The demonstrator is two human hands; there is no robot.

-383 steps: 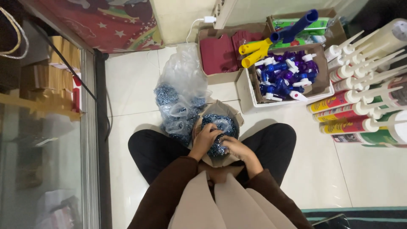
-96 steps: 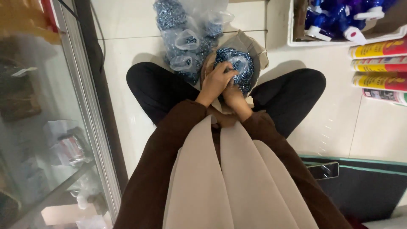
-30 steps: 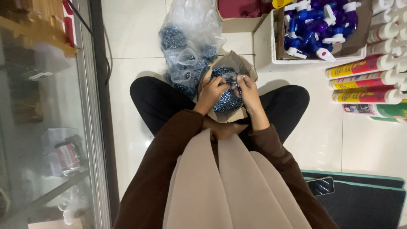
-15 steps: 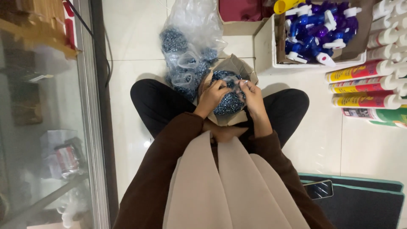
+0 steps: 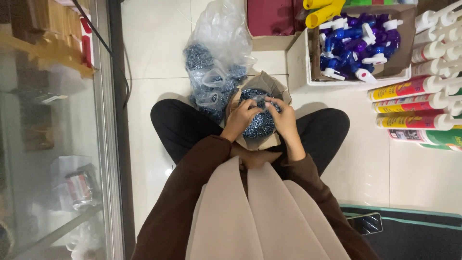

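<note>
The person sits cross-legged on the pale tiled floor, and both hands meet over a small clear plastic bag packed with bluish metal screws. The bag rests in an open brown cardboard box in the gap between the knees. It is a rounded bundle, its longer axis running away from the body, with the gathered mouth at the far end, pointing toward the top of the view. The left hand is curled against the bag's left side, fingers closed on the plastic near the mouth. The right hand is closed on the right of the mouth, fingertips pinching the plastic there; the two sets of fingertips nearly touch.

Just beyond the box, touching its left corner, lies a large clear plastic sack of similar screw bags. Further right stands a white carton filled with blue and purple spray triggers, and beside it a row of sealant cartridges with white nozzles, their nozzles pointing right. A glass-fronted cabinet runs along the left.
</note>
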